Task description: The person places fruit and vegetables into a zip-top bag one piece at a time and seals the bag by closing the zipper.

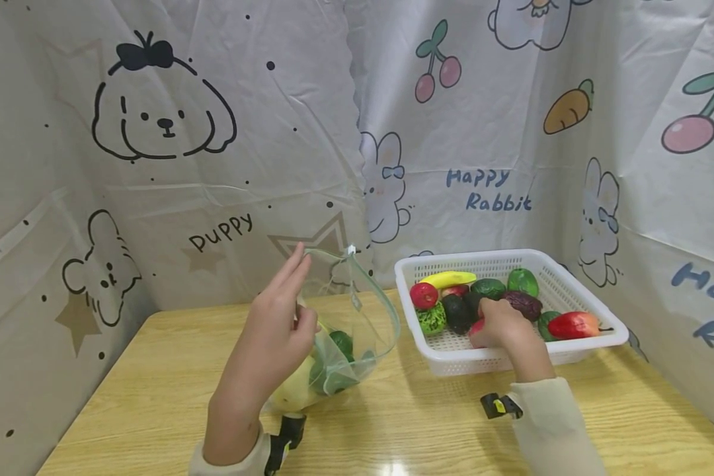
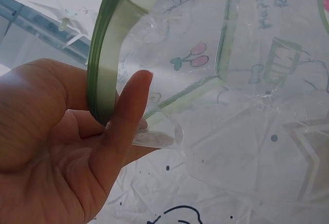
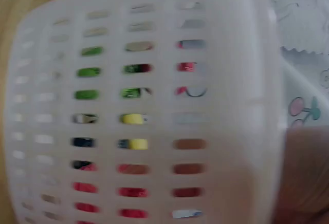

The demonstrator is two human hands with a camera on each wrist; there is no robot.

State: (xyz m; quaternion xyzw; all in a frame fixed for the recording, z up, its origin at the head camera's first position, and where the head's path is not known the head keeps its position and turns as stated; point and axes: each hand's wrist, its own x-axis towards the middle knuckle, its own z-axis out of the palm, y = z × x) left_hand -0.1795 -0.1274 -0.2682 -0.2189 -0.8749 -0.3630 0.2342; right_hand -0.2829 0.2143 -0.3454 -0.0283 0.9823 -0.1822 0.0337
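"Beside the left hand (image 1: 274, 324), what does the head view show?"

"A clear bag (image 1: 365, 301) with a green rim. Its mouth spreads rightward from the hand, and below the fingers it holds a yellow piece (image 1: 294, 390) and a green piece (image 1: 341, 343)."

"And the right hand (image 1: 506, 324)?"

"It reaches into a white basket (image 1: 464, 364), fingers over a red piece (image 1: 476, 333). The fingertips are hidden, so I can't tell whether they grip it. Just left of them lies a dark green piece (image 1: 455, 314); farther off, beyond that, a banana (image 1: 449, 279). Right of the hand sits a red pepper (image 1: 574, 325)."

"Left wrist view?"

"The bag's rim runs between thumb and fingers, so that hand pinches it. The clear sheet spreads to the right of the grip."

"Right wrist?"

"Basket slots fill it; red patches show through them, left of the blurred hand."
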